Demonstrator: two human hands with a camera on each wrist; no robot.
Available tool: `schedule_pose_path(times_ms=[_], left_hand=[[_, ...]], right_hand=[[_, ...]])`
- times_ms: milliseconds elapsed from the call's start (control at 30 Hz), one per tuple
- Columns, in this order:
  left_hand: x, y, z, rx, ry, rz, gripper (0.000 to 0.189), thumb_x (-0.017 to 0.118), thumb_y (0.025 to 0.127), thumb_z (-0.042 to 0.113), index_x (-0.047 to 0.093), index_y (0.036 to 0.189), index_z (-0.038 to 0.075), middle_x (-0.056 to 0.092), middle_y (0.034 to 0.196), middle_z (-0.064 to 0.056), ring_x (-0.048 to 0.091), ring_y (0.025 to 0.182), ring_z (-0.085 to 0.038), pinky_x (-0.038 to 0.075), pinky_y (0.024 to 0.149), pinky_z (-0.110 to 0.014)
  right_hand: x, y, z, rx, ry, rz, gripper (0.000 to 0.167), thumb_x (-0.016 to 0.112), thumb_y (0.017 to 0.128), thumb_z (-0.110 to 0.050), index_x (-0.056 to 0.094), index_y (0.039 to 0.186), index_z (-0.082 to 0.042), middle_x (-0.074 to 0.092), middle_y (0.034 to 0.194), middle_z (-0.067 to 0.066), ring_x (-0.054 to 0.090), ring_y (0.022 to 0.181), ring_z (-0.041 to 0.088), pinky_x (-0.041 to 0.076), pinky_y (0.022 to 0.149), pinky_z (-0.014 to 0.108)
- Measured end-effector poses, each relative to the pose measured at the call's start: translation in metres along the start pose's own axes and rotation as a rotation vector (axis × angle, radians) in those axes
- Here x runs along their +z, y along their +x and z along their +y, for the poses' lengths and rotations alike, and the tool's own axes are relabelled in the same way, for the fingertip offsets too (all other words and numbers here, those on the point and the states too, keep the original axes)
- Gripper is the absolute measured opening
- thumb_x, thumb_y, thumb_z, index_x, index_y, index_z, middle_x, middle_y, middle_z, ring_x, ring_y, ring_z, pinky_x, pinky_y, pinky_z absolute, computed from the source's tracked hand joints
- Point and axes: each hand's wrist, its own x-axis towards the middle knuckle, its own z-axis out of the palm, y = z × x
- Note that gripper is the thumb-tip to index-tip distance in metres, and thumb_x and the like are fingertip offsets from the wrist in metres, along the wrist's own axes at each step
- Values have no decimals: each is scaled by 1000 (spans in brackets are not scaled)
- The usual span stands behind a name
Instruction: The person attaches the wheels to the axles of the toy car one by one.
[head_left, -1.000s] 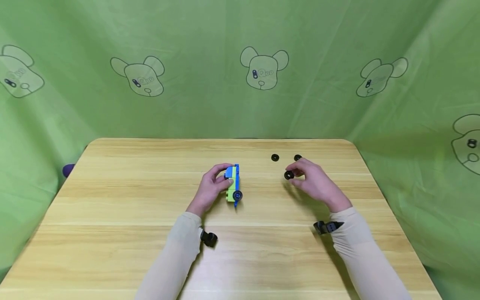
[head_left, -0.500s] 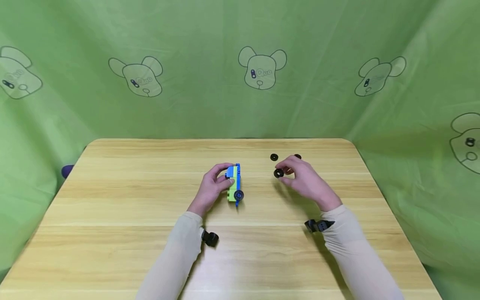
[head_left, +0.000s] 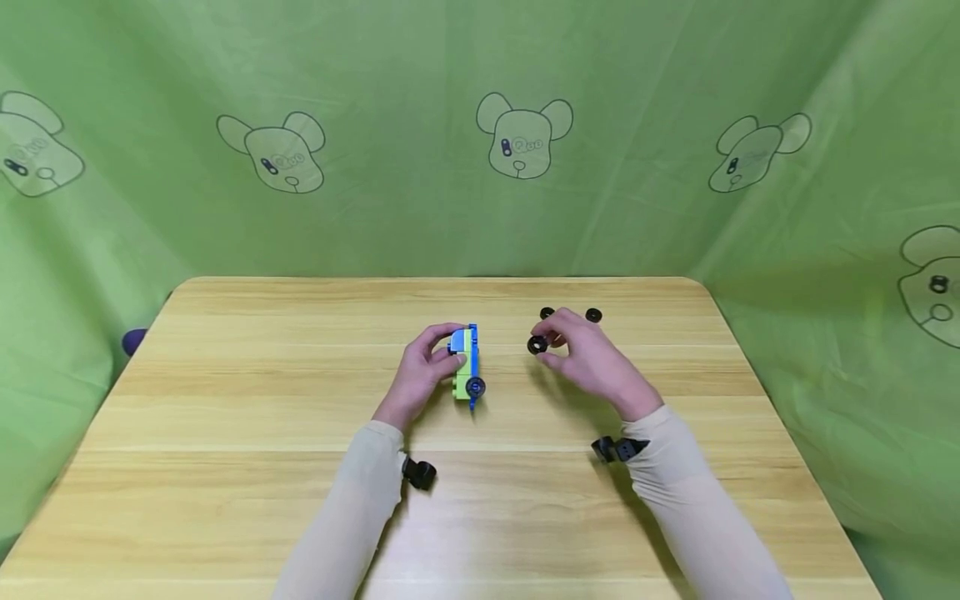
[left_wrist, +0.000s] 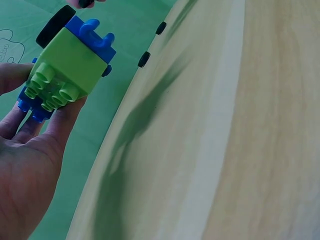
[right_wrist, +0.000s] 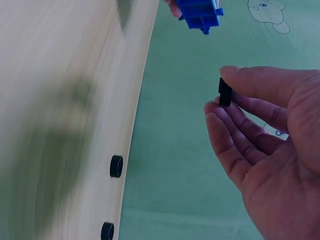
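My left hand [head_left: 422,375] grips a toy car [head_left: 463,367] built of lime-green and blue blocks, held on its side above the table. One black tire [head_left: 476,387] is fitted at its near end, and in the left wrist view green studs [left_wrist: 45,73] face the palm side. Between thumb and fingertips, my right hand [head_left: 588,358] pinches a loose black tire [head_left: 537,344] to the right of the car, a short gap from it. The right wrist view shows that tire [right_wrist: 225,93] edge-on and the car's blue underside [right_wrist: 200,12] beyond.
Two more black tires lie near the table's far edge, a left one [head_left: 547,313] partly behind the right hand and a right one [head_left: 593,315]. The wooden table [head_left: 225,500] backs onto a green curtain [head_left: 412,208] printed with bear heads.
My right hand has moved left with the pinched tire, bringing it closer to the car. The left hand and the car have stayed almost in place.
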Motion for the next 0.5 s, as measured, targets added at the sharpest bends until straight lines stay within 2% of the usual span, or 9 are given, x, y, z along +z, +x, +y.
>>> schedule_pose_path(times_ms=[500], left_hand=[[3, -1, 1, -27, -8, 9, 47, 61, 87, -13, 54, 131, 1, 48, 141, -13, 59, 114, -32, 53, 92, -43]], right_hand=[[18, 14, -22, -31, 39, -8, 33, 75, 85, -8, 65, 116, -3, 60, 108, 6, 59, 96, 24, 52, 87, 45]])
